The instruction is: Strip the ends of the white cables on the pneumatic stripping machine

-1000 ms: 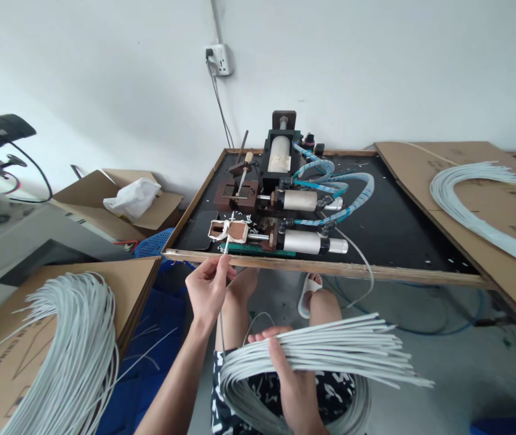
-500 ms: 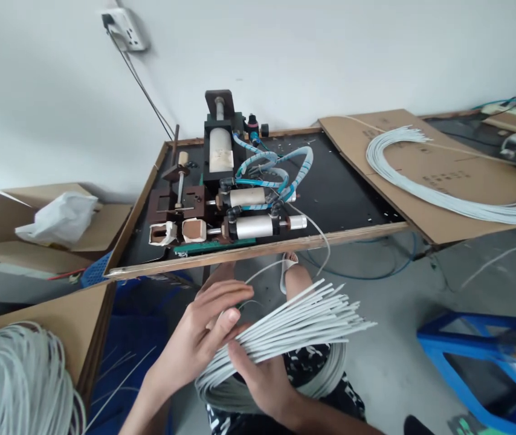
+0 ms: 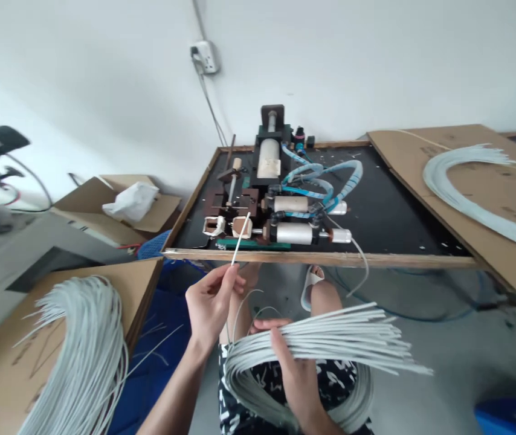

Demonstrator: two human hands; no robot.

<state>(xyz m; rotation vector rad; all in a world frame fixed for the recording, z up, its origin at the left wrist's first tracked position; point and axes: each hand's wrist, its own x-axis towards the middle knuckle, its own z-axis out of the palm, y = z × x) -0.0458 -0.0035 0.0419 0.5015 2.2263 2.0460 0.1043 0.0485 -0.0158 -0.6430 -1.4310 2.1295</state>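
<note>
My left hand (image 3: 210,305) pinches a single white cable (image 3: 240,240) upright, its upper tip just in front of the tan jaw block (image 3: 242,226) of a pneumatic cable-stripping machine (image 3: 294,234). The cable's lower length hangs in a loose curve below my hand. My right hand (image 3: 296,377) grips a large bundle of white cables (image 3: 330,338) resting on my lap, with the loose ends fanning out to the right. The jaws' inner faces are hidden from this angle.
The machine sits on a black board (image 3: 389,211) with a wooden front edge (image 3: 330,258). Cardboard sheets (image 3: 489,157) hold coiled white cables at both sides. A box with a white plastic bag (image 3: 131,202) stands at left. Blue hoses lie on the floor below.
My left hand has left the bundle and now holds one cable raised at the jaws. The view has swung back towards the middle of the machine.
</note>
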